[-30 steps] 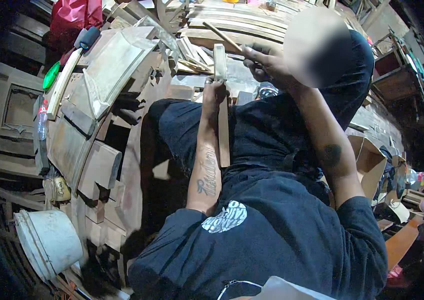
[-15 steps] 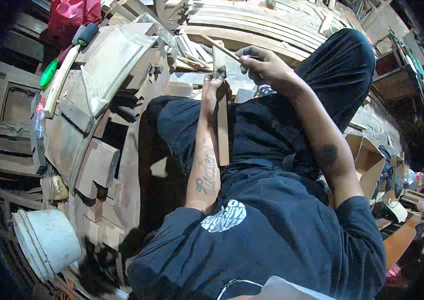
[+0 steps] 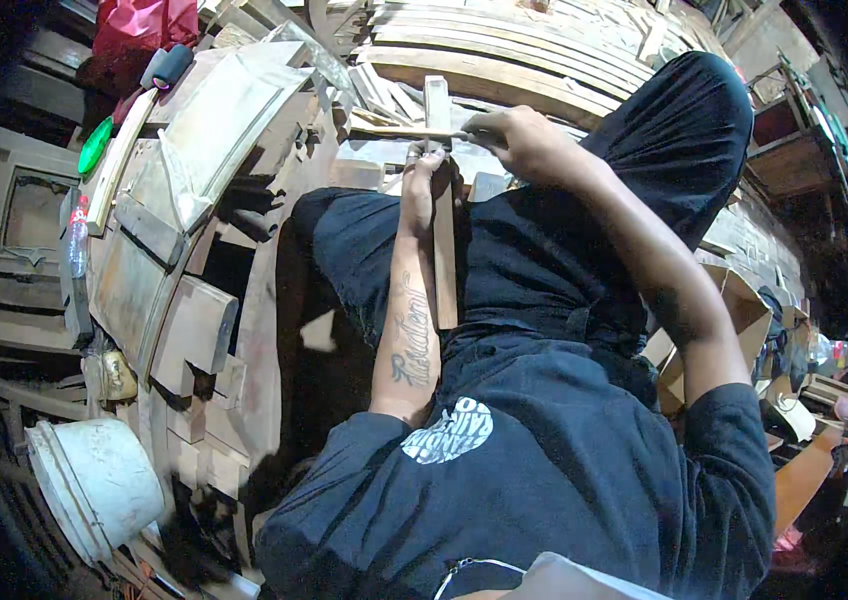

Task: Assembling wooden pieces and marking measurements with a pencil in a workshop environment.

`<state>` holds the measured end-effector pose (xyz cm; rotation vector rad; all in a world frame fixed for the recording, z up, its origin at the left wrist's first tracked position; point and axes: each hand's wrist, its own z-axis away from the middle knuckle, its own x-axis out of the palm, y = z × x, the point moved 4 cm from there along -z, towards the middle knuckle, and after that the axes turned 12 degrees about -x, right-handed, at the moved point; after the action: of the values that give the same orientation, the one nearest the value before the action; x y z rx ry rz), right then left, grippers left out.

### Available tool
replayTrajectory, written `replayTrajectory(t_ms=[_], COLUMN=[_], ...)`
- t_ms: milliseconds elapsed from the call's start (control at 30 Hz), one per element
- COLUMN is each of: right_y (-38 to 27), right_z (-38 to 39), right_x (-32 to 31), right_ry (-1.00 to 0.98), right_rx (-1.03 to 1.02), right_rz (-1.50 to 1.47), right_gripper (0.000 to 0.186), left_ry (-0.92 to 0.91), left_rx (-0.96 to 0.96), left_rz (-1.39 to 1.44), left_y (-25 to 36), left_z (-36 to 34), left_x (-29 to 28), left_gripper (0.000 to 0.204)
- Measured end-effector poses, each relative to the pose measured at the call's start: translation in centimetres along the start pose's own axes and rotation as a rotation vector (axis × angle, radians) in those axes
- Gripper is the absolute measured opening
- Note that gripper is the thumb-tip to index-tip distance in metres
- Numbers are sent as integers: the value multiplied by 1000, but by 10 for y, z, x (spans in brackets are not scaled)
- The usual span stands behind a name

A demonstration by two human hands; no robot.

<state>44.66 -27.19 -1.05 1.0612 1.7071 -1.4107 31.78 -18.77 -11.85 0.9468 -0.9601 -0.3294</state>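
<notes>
A long, narrow wooden bar [image 3: 446, 262] lies lengthwise in front of me, its near end against my lap and its far end past my knees. My left hand [image 3: 421, 172] is closed around it near the far part, thumb on top. My right hand [image 3: 519, 142] grips one end of a thin, light-brown stick [image 3: 399, 131]. That stick lies crosswise over the bar, just beyond my left fingers, pointing left. Its exact kind cannot be made out, and my right fingertips are partly hidden.
At the left, wooden panels [image 3: 224, 125] rest on a bench with a green round object [image 3: 96, 145] and offcuts. A white bucket [image 3: 104, 485] stands lower left. Long planks [image 3: 504, 75] lie ahead. A cardboard box [image 3: 734, 305] sits by my right arm.
My right hand has moved slightly left and down. The thin stick has swung from slanting above the bar to lying nearly level across it. My left hand keeps its grip.
</notes>
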Motion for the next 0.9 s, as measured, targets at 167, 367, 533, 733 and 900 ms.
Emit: replayTrajectory(t_ms=[167,367,533,733,900], right_y=[22,20,37,42,33], right_z=[-11,-6,-16,-14,-12], right_x=[-12,17,2,9,10], right_ry=[104,57,151,174,195], right_rx=[-61,-153,-100,-85,-73], right_rz=[194,146,224,242,173], right_gripper=[23,13,22,16,16], left_ry=[-12,-34,51,84,13], left_rx=[20,-27,-20,263,52], left_rz=[46,85,-47,-440,-189], left_y=[0,-2,3,-9,-2], left_z=[2,0,0,-15,-8], left_x=[12,2,9,-15,-5], left_gripper=[25,25,31,23,25])
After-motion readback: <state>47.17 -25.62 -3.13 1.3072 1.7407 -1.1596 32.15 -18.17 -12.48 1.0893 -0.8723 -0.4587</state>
